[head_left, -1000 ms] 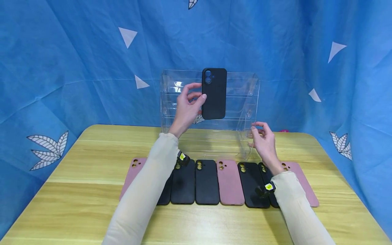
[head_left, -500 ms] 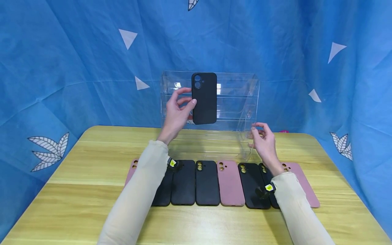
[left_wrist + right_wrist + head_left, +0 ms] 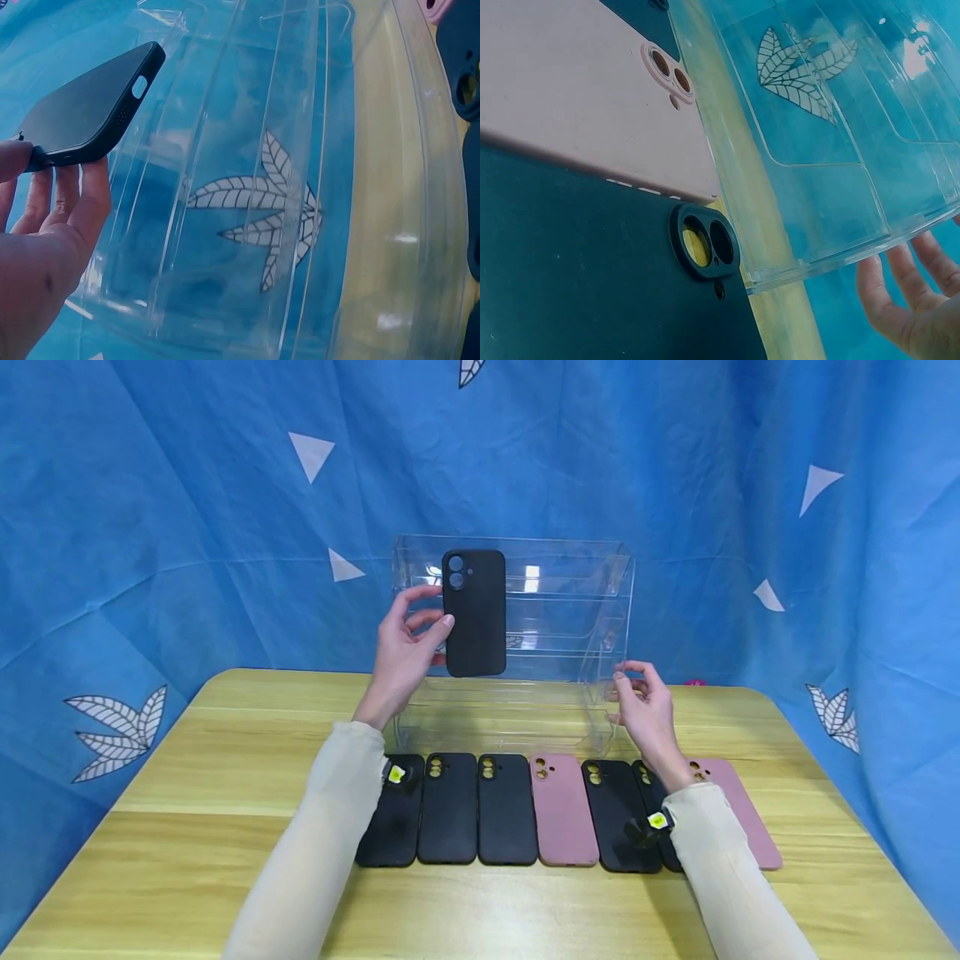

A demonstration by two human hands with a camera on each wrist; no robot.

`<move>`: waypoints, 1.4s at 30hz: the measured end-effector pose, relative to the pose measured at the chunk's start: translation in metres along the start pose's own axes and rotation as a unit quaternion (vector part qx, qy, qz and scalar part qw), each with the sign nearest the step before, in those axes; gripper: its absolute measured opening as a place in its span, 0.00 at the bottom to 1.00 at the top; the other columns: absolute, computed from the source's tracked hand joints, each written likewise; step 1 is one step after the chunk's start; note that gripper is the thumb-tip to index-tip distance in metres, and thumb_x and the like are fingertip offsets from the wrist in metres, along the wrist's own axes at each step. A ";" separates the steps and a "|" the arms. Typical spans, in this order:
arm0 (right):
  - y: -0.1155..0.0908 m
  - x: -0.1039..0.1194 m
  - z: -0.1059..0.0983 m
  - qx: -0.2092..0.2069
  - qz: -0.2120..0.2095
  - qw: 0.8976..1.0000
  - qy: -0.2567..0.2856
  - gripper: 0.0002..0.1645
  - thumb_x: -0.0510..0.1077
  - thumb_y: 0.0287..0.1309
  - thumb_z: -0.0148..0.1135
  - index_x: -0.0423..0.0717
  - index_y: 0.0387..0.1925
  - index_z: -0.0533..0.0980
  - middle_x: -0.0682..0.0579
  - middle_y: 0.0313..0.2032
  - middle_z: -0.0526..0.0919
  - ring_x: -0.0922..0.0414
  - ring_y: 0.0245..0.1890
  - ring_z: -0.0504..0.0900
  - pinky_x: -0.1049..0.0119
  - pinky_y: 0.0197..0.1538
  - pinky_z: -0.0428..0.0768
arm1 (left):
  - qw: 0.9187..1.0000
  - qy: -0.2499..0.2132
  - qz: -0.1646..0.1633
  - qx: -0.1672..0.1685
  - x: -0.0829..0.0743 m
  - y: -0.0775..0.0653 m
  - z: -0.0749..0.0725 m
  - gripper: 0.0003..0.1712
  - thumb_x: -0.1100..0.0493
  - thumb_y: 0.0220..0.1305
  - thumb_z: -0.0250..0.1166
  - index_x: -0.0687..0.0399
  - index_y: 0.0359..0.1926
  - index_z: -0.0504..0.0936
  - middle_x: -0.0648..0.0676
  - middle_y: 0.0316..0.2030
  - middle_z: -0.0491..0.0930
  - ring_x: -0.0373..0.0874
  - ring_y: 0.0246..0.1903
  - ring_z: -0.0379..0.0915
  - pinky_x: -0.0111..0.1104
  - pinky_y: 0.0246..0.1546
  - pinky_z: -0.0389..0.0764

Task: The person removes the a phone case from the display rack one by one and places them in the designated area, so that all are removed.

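Note:
My left hand (image 3: 405, 652) holds a black phone case (image 3: 476, 612) upright by its left long edge, thumb on the near face and fingers behind. In the left wrist view the case (image 3: 94, 105) is tilted, with its bottom cutout showing. Behind it stands a clear acrylic display rack (image 3: 555, 578) with several stepped tiers. My right hand (image 3: 647, 702) rests its bent fingertips against the rack's right side. In the right wrist view the fingertips (image 3: 871, 274) meet the outer face of the rack's side panel (image 3: 840, 259).
Along the front of the rack lies a row of black and pink phone cases, among them a pink case (image 3: 564, 810) and a black case (image 3: 507, 810). My sleeves cover parts of the row. A blue cloth (image 3: 187, 510) hangs behind the wooden table (image 3: 187, 860).
My left hand has moved left and slightly down with the black phone case, in front of the rack. The right hand has stayed at the rack's side.

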State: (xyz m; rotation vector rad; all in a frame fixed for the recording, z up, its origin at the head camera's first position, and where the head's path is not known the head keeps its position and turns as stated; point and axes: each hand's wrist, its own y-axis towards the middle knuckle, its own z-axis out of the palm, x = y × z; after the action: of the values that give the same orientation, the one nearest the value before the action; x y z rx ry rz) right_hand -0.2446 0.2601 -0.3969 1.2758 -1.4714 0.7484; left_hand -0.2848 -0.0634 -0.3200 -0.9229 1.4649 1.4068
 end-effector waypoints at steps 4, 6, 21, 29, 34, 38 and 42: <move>0.000 0.000 0.000 -0.003 -0.001 1.000 0.000 0.24 0.55 0.78 0.46 0.47 0.65 0.68 0.49 0.47 0.77 0.64 0.42 0.82 0.68 0.37 0.88 | 1.000 -0.002 -0.005 0.006 0.000 -0.004 -0.009 0.24 0.60 0.73 0.63 0.42 0.67 0.71 0.50 0.42 0.81 0.41 0.33 0.86 0.38 0.33 0.90; 0.000 0.001 0.001 -0.004 -0.002 1.000 0.000 0.24 0.55 0.78 0.46 0.46 0.64 0.68 0.49 0.47 0.77 0.64 0.42 0.82 0.68 0.37 0.88 | 1.000 0.003 -0.010 0.006 0.000 -0.006 -0.013 0.24 0.60 0.73 0.63 0.41 0.66 0.71 0.48 0.41 0.81 0.40 0.32 0.86 0.37 0.32 0.90; 0.000 0.000 0.000 0.001 -0.004 1.000 0.010 0.25 0.53 0.78 0.47 0.45 0.67 0.68 0.43 0.50 0.77 0.64 0.42 0.83 0.64 0.39 0.90 | 0.998 0.047 -0.033 0.002 0.007 -0.026 -0.049 0.24 0.58 0.74 0.63 0.41 0.66 0.70 0.46 0.40 0.81 0.36 0.27 0.83 0.33 0.30 0.88; -0.001 0.000 0.000 0.000 -0.012 1.000 -0.003 0.26 0.55 0.78 0.46 0.44 0.66 0.67 0.41 0.51 0.76 0.59 0.45 0.83 0.65 0.39 0.89 | 0.998 0.040 -0.042 0.003 0.009 -0.036 -0.064 0.24 0.59 0.74 0.62 0.41 0.67 0.69 0.47 0.42 0.82 0.40 0.32 0.86 0.35 0.33 0.89; -0.001 -0.001 0.000 0.002 -0.011 1.000 -0.004 0.26 0.55 0.78 0.45 0.45 0.66 0.67 0.37 0.53 0.76 0.53 0.47 0.83 0.64 0.40 0.90 | 0.998 0.037 -0.048 0.004 0.008 -0.042 -0.074 0.24 0.59 0.74 0.61 0.41 0.67 0.69 0.48 0.41 0.81 0.39 0.32 0.85 0.35 0.34 0.89; -0.001 -0.001 0.000 0.003 -0.009 1.000 -0.007 0.26 0.56 0.78 0.45 0.44 0.66 0.67 0.37 0.54 0.75 0.55 0.46 0.83 0.64 0.40 0.89 | 0.998 0.046 -0.052 0.007 0.008 -0.047 -0.082 0.24 0.59 0.75 0.61 0.41 0.68 0.68 0.47 0.42 0.81 0.38 0.33 0.85 0.35 0.34 0.89; -0.001 0.000 0.000 0.004 -0.008 1.000 -0.008 0.27 0.56 0.78 0.45 0.44 0.67 0.67 0.38 0.53 0.76 0.57 0.45 0.83 0.66 0.39 0.89 | 0.997 0.050 -0.057 0.012 0.008 -0.054 -0.092 0.24 0.58 0.75 0.61 0.41 0.68 0.67 0.47 0.43 0.82 0.37 0.35 0.86 0.34 0.36 0.90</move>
State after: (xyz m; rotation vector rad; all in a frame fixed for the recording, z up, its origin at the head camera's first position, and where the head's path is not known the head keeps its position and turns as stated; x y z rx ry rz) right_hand -0.2433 0.2594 -0.3967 1.3000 -1.4706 0.7357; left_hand -0.2459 -0.1592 -0.3486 -1.0570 1.4761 1.2733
